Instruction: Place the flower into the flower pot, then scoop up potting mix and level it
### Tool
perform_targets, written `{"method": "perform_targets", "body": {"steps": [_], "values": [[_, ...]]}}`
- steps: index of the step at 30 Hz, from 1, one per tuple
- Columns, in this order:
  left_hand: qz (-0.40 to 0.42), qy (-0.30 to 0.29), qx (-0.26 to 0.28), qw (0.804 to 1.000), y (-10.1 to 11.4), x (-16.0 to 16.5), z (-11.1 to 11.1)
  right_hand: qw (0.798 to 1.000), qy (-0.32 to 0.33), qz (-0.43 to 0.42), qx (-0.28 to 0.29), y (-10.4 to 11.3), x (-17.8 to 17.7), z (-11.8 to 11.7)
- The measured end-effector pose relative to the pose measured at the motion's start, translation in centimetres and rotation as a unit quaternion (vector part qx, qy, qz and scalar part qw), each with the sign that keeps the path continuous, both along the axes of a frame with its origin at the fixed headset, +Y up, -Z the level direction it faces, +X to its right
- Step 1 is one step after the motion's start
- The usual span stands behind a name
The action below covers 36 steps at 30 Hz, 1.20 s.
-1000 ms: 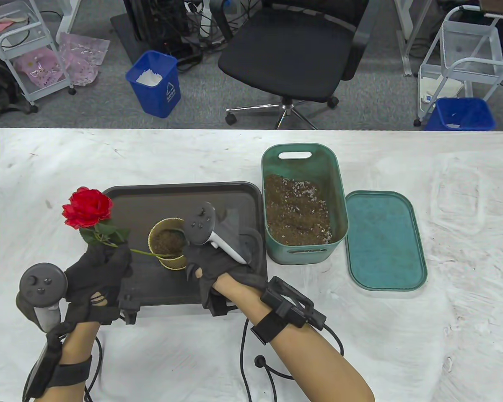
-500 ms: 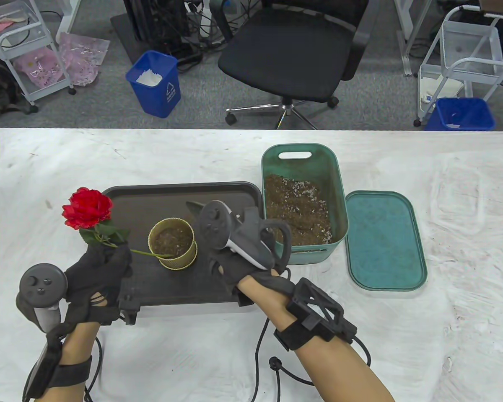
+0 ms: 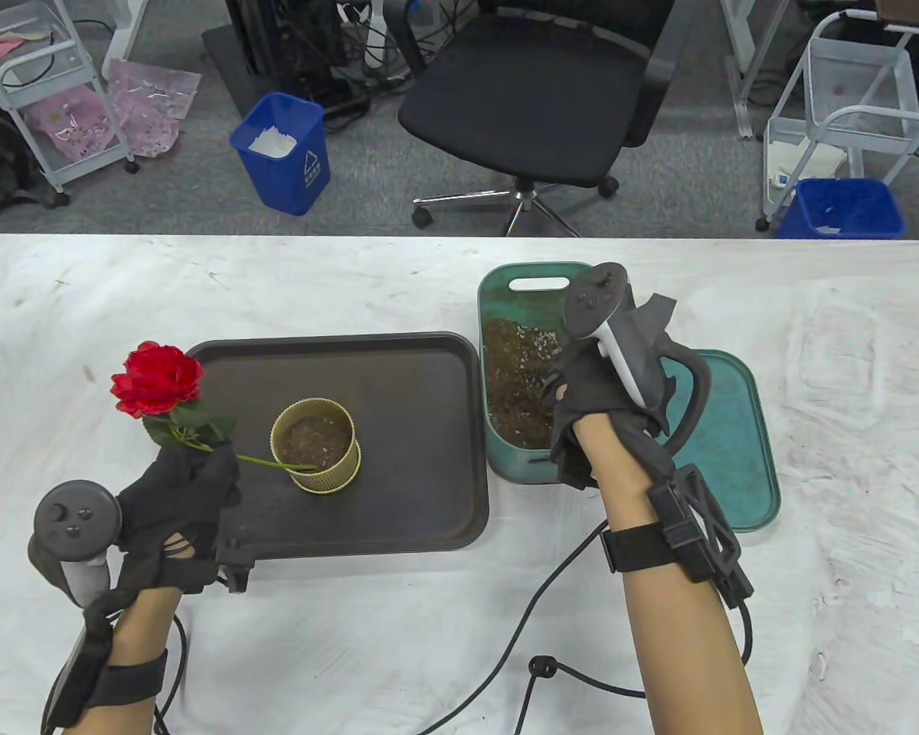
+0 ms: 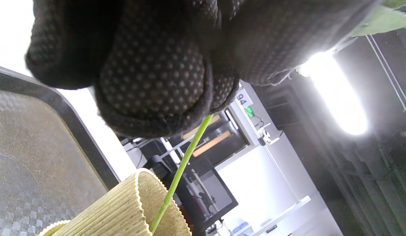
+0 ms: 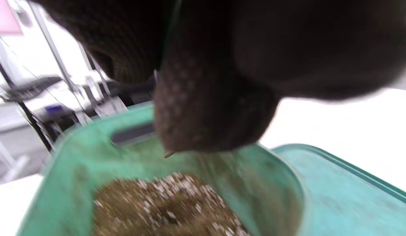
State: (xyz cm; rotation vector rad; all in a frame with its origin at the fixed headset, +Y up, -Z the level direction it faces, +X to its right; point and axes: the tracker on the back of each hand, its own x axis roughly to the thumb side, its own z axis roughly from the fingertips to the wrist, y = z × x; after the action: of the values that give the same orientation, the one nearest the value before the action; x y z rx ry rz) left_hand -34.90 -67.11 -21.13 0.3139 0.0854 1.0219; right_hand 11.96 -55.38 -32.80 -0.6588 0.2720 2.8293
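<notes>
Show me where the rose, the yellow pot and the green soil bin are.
rose (image 3: pixel 157 380), table view, on the red bloom.
yellow pot (image 3: pixel 329 476), table view, on the ribbed outer wall.
green soil bin (image 3: pixel 498 287), table view, on the bare far-left rim.

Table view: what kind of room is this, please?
Probably an office or lab workspace: a black swivel office chair, white wire-shelf carts and blue plastic waste bins stand behind the white-covered table.
</notes>
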Motion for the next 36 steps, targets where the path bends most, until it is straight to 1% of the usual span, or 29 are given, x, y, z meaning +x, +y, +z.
{"method": "perform_targets", "body": {"steps": [5,9,13,20,23,27,31,34,36], "values": [[-0.001,0.000,0.001,1.000,0.0,0.0,0.0,0.994,-0.020,0.032,-0.101,-2.9,0.6,-1.8],[0.002,-0.001,-0.001,1.000,0.0,0.0,0.0,0.990,-0.023,0.049,-0.132,-4.5,0.4,-2.7],[0.002,0.001,-0.002,1.000,0.0,0.0,0.0,0.989,-0.029,0.044,-0.141,-5.7,0.5,-3.5],[0.002,0.002,-0.003,1.000,0.0,-0.1,-0.1,0.986,-0.023,-0.041,-0.160,-7.1,1.1,-4.2],[0.005,0.004,-0.004,1.000,0.0,-0.1,-0.1,0.979,-0.007,-0.117,-0.169,-7.9,1.1,-4.5],[0.004,0.005,-0.005,1.000,0.0,-0.2,-0.1,0.971,-0.002,-0.173,-0.167,-8.7,1.0,-4.8],[0.003,0.006,-0.005,1.000,0.0,-0.2,-0.2,0.964,-0.001,-0.208,-0.163,-9.2,1.1,-5.1],[0.004,0.007,-0.006,1.000,0.0,-0.2,-0.1,0.955,-0.009,-0.254,-0.154,-9.7,1.1,-5.2],[0.004,0.008,-0.006,1.000,0.0,-0.2,-0.1,0.951,-0.009,-0.266,-0.159,-10.1,1.1,-5.4]]}}
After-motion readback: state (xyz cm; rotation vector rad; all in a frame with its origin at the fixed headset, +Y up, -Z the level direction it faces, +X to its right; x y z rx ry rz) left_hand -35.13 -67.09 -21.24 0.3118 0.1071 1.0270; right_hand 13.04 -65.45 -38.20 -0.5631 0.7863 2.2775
